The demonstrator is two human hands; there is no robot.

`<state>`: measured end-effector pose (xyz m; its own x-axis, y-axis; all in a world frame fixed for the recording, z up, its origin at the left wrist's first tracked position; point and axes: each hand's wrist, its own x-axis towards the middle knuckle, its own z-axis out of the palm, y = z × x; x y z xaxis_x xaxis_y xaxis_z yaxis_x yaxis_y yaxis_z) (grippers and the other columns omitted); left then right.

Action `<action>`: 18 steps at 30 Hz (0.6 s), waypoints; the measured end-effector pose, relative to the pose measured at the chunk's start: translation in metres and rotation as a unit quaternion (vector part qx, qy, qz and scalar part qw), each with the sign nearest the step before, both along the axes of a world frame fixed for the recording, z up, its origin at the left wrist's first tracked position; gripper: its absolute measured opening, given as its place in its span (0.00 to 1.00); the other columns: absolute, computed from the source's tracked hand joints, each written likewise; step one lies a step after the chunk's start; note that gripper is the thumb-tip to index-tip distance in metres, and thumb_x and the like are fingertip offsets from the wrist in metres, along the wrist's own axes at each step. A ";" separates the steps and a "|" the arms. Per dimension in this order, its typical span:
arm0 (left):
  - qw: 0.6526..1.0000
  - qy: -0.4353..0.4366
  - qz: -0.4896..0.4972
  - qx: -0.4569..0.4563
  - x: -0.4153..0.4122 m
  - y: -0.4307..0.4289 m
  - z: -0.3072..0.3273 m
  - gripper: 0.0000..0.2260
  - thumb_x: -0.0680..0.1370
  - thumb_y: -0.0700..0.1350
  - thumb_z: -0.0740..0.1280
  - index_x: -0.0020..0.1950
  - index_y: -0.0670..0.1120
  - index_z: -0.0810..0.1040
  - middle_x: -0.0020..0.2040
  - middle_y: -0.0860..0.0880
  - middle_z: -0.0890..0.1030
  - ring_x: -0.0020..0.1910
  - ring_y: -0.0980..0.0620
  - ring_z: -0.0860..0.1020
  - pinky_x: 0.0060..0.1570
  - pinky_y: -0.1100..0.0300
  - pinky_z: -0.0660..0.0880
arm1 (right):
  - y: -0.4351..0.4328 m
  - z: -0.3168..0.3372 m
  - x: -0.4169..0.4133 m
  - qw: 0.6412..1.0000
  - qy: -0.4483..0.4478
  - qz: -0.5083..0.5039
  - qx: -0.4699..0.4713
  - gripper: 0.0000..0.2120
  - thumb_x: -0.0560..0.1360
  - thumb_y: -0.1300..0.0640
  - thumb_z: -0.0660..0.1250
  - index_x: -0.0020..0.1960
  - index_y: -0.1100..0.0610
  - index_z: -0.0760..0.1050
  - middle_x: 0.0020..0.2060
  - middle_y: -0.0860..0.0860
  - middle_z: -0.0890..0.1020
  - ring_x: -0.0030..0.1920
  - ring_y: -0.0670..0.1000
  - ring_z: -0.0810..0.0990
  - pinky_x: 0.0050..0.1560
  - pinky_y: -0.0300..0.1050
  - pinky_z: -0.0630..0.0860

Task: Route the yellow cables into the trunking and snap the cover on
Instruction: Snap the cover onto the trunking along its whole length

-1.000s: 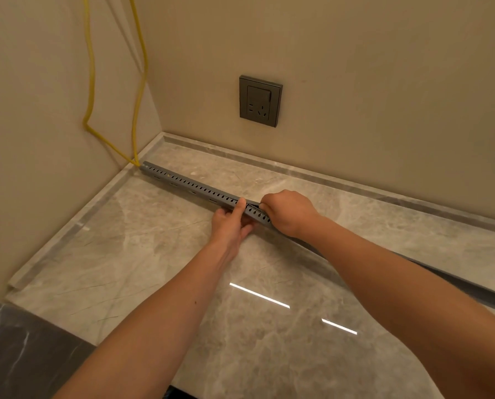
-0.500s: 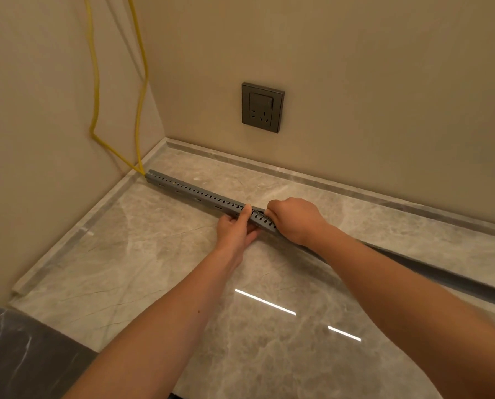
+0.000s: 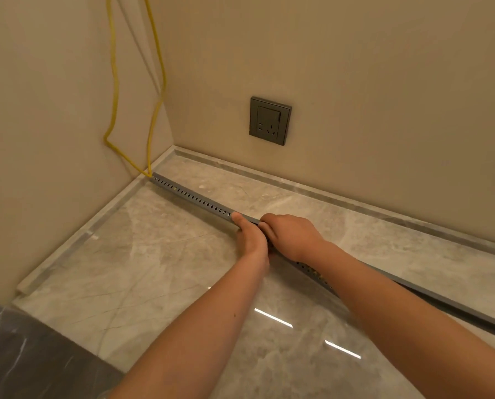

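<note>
Hands, left (image 3: 250, 240) and right (image 3: 292, 236), seemingly grip trunking (image 3: 194, 197) pointing diagonally into corner (image 3: 171, 146).

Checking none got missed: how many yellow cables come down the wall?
2. The left cable hangs on the left wall, bowing out above the trunking end; the right cable drops down the corner to that end. More may be hidden inside.

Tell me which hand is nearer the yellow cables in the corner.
Left. The left hand grips the grey perforated trunking on the side toward the yellow cables; the right hand grips it just beyond, farther from them.
</note>
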<state>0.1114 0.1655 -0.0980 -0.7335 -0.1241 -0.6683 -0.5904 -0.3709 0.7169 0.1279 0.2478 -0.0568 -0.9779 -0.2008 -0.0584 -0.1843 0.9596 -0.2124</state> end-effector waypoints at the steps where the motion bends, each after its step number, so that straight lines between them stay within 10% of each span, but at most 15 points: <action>1: 1.000 -0.002 0.013 -0.009 -0.001 0.001 0.002 0.37 0.74 0.72 0.42 0.46 0.45 0.79 0.44 0.43 0.83 0.45 0.41 0.82 0.51 0.43 0.79 | 0.000 0.000 0.000 1.000 0.003 0.000 0.002 0.19 0.82 0.45 0.48 0.52 0.54 0.74 0.42 0.51 0.82 0.42 0.54 0.78 0.42 0.51 0.75; 18: 0.982 0.069 0.046 -0.168 -0.003 -0.001 0.005 0.29 0.81 0.61 0.41 0.46 0.43 0.74 0.40 0.46 0.79 0.41 0.42 0.78 0.46 0.51 0.77 | 0.003 0.006 -0.008 0.999 -0.023 0.045 -0.009 0.22 0.83 0.46 0.49 0.43 0.58 0.73 0.33 0.51 0.75 0.37 0.54 0.74 0.37 0.46 0.68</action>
<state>0.1084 0.1640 -0.0935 -0.7894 -0.3909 -0.4733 -0.4541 -0.1470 0.8787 0.1199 0.2505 -0.0510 -0.9520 -0.2899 -0.0981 -0.2603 0.9356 -0.2387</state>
